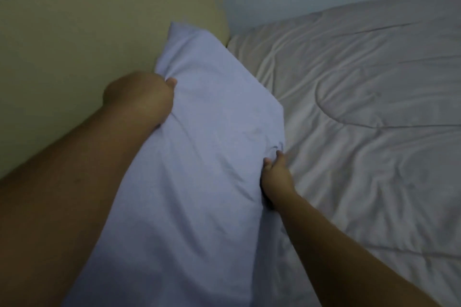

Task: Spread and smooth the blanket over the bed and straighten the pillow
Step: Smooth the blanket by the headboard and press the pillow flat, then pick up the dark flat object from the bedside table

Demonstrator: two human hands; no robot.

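The pale lilac pillow [199,157] fills the centre of the frame, its long axis running from the lower centre up toward the top corner near the cream headboard [74,45] at upper left. The left hand [147,97] pinches a fold of the case on the pillow's left edge, fingers closed into the cloth; the right hand [275,174] is clenched on the right edge, lower in the frame. Both hands sit on opposite long sides, so the pillow can be swung either way. The grey quilted blanket [361,119] lies spread but creased across the right half. No writing or label is visible.
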